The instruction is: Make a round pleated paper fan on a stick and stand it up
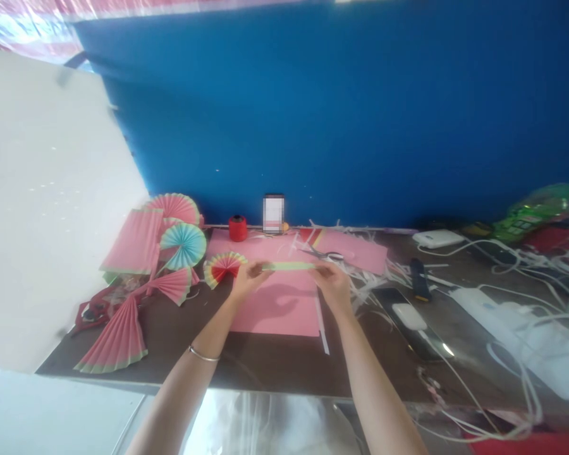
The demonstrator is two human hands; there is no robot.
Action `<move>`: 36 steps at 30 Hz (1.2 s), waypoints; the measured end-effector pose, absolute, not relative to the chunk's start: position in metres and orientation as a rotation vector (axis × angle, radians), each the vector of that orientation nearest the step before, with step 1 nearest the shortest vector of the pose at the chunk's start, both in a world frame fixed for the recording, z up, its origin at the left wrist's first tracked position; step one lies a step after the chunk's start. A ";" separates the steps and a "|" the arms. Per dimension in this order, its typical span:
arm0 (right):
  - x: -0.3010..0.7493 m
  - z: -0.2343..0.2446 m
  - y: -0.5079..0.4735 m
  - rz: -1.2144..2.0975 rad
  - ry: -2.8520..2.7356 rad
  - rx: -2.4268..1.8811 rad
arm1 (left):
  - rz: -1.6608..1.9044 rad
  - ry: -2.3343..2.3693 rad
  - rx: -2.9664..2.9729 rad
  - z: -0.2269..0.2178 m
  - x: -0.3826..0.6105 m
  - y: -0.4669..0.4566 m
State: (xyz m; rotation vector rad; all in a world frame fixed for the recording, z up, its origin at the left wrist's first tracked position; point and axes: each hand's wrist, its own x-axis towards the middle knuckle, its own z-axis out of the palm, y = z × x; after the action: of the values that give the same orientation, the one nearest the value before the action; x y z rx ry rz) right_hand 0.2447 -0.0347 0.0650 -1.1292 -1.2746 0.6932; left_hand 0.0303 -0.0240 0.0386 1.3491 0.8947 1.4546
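Hands, left (247,278) and right (330,282), pinched the ends of a folded green strip (288,266) above pink paper (277,303) on the tabletop (265,363), seemingly mid-pleating; next fold needs even creases.

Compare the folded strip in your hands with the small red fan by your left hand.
The strip is closed, straight and pale green, held above the table between both hands; the red fan is spread open in a half circle, red with yellow-green edges, lying on the table. Both are pleated paper.
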 end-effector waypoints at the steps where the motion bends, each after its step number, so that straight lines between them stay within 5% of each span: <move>1: 0.245 0.065 -0.035 0.702 -1.271 -1.129 | 1.463 0.920 1.384 0.040 0.030 -0.024; 16: 0.246 0.054 -0.032 0.599 -1.358 -1.079 | 1.527 1.106 1.385 0.041 0.024 -0.021; 27: 0.237 0.051 -0.038 -0.389 -1.607 -1.262 | 1.717 1.122 1.570 0.044 0.029 -0.028; 36: 0.212 0.048 -0.050 -0.443 -1.913 -1.145 | 1.542 1.031 1.726 0.041 0.040 -0.036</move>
State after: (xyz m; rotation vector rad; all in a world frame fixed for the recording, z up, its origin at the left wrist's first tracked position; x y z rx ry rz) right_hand 0.2120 -0.0496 0.0479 -1.1448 -1.9132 -0.4427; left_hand 0.0403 -0.0361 0.0414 1.7258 1.0309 1.5423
